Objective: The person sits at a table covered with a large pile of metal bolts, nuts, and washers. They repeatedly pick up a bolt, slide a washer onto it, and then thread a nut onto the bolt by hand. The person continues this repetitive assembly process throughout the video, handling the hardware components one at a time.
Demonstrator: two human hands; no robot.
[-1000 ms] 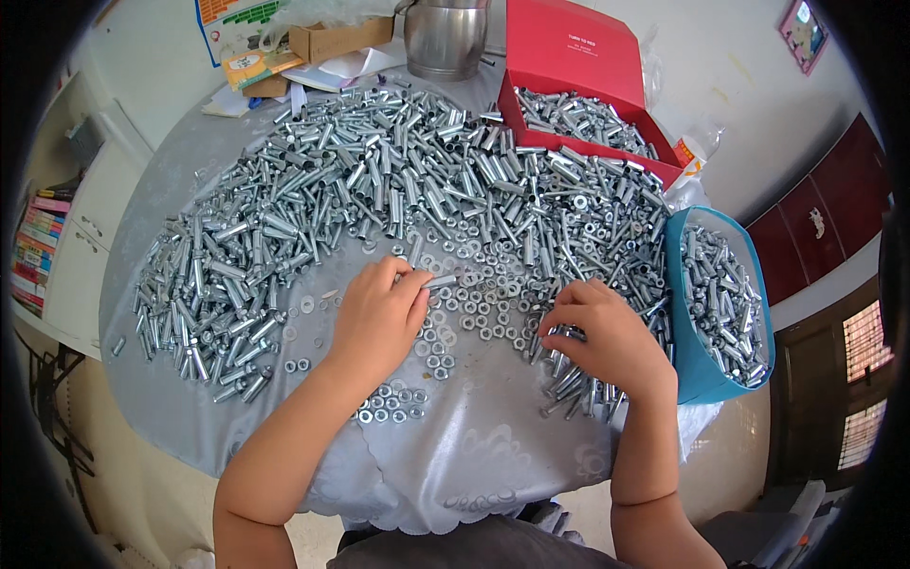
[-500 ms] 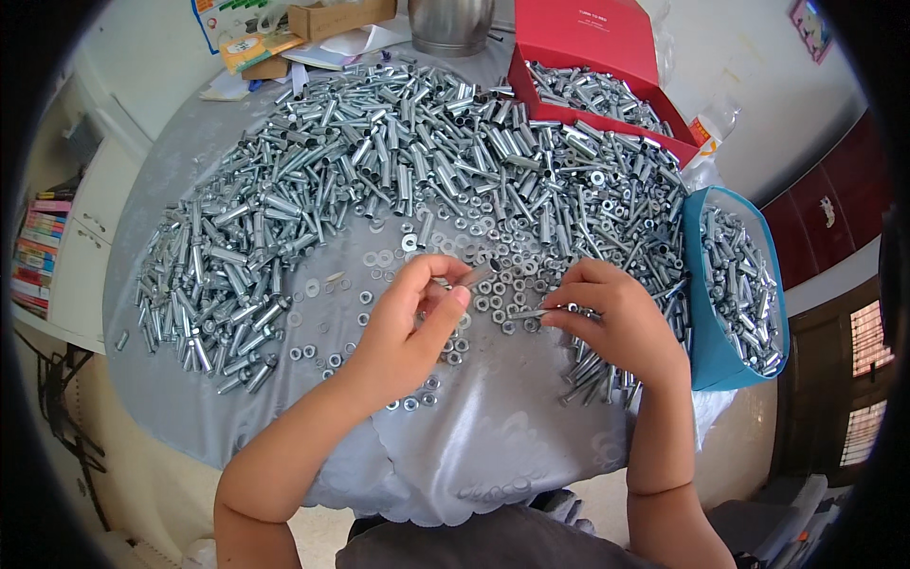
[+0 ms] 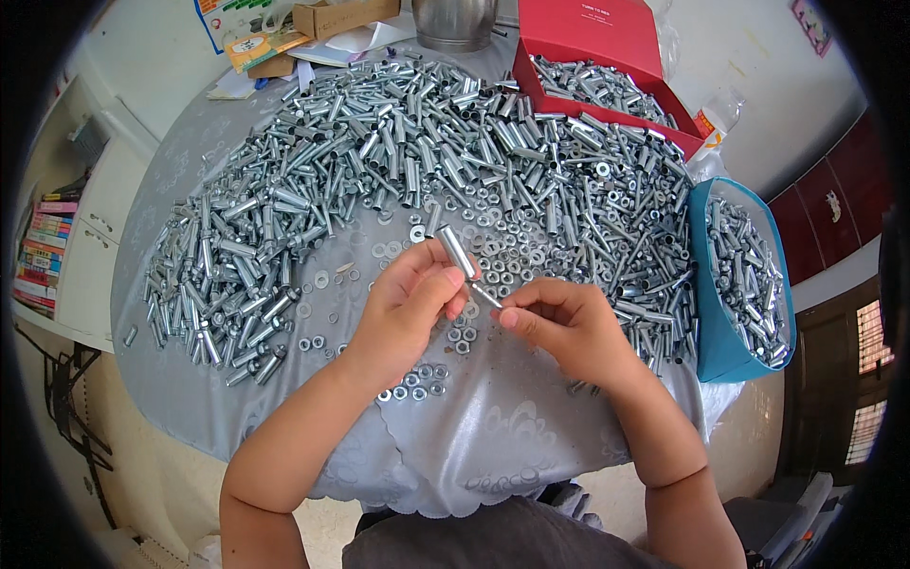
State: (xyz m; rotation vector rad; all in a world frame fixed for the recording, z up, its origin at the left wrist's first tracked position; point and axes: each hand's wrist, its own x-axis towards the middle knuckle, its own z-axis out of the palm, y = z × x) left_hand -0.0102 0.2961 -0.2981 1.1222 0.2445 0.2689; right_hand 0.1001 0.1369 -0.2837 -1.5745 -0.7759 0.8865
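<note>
My left hand [image 3: 409,302] pinches a shiny metal sleeve [image 3: 455,250], tilted up and away from me. My right hand [image 3: 567,327] holds the near end of a thin bolt [image 3: 484,297] whose far end meets the sleeve's lower end. Both hands hover just above a round table with a grey cloth [image 3: 493,427]. Loose nuts and washers [image 3: 493,256] lie under and beyond the hands. A wide heap of metal sleeves and bolts [image 3: 379,161] covers the far half of the table.
A blue tub [image 3: 728,341] of metal parts hangs at the table's right edge. A red box [image 3: 592,43] with more parts stands at the back right, a steel pot [image 3: 455,19] and cardboard boxes [image 3: 332,17] behind. A bookshelf [image 3: 43,256] is at left.
Both hands lifted off the pile of nuts and came together. The left hand now holds a sleeve upright-tilted and the right hand brings a bolt to its lower end.
</note>
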